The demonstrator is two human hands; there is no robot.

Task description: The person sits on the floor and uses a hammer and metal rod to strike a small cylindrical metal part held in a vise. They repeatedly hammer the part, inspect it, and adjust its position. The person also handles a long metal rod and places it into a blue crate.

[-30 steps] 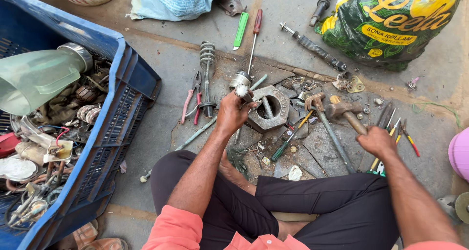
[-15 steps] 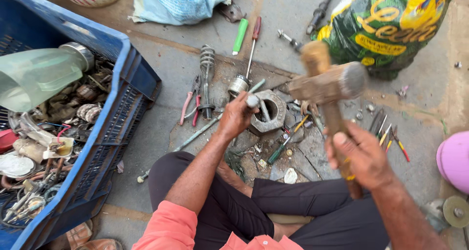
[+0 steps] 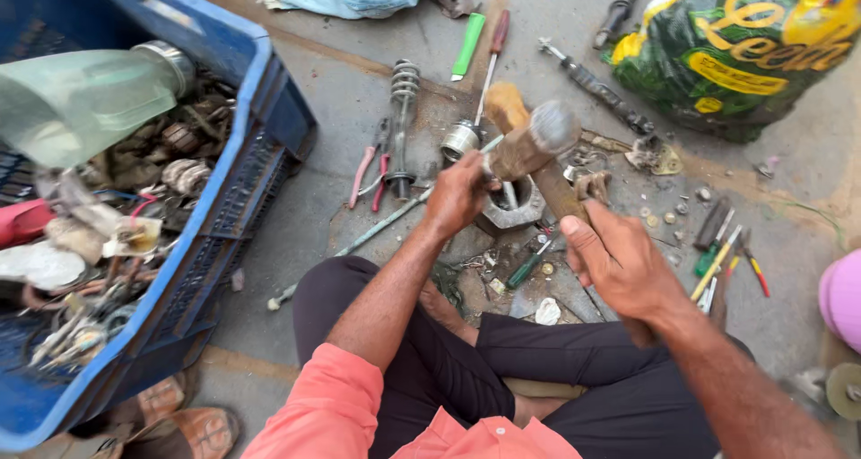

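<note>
pliers (image 3: 369,174) beside spring strut (image 3: 402,127)

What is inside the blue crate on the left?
The blue crate holds a heap of scrap: wires, small metal parts and a pale green plastic bottle lying on top. Whatever lies beneath the heap, and the crate's bottom, is covered.

The person wears a salmon-pink shirt (image 3: 359,414) with long sleeves rolled up above the elbows, leaving both forearms bare. Below it are dark, near-black trousers (image 3: 502,369), slightly creased at the knees. The left hand (image 3: 457,194) and right hand (image 3: 619,262) are bare, without gloves, rings or a watch.
</note>
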